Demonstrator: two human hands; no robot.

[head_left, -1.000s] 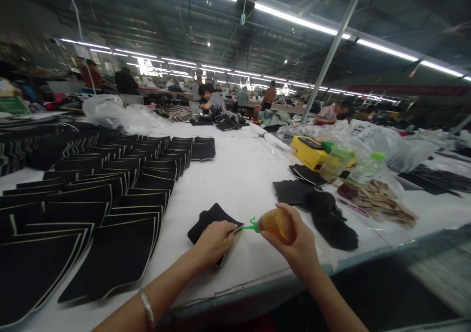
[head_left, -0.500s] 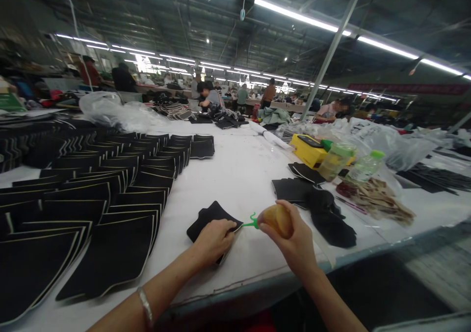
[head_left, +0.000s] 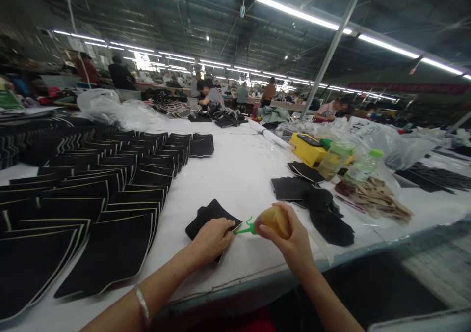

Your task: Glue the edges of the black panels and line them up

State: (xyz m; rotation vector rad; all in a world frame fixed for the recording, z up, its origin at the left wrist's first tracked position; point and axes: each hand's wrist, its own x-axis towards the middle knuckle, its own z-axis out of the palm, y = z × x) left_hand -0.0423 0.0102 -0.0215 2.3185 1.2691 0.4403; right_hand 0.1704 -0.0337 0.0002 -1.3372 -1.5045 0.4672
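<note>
My right hand (head_left: 289,234) is wrapped round a glue bottle (head_left: 274,221), a soft squeeze bottle of amber liquid. Tipped on its side, it points its thin green nozzle (head_left: 246,228) left. The nozzle's tip is at the pale edge of a black fabric piece (head_left: 208,214), close to my left fingertips; whether it touches I cannot tell. My left hand (head_left: 215,236) grips that piece near its right corner, fingers closed together, the thumb mostly hidden. A second dark layer shows beneath the hand.
Overlapping rows of black pieces (head_left: 121,224) cover the table's left side. At right lie more black pieces (head_left: 312,199), a yellow box (head_left: 308,149), a clear jar (head_left: 335,157), a green-capped bottle (head_left: 368,165) and brown scraps (head_left: 386,199). The table edge (head_left: 257,285) runs close before me.
The bottle's nozzle has shifted slightly left and down along the edge of the black piece. My left hand keeps its hold in nearly the same place.
</note>
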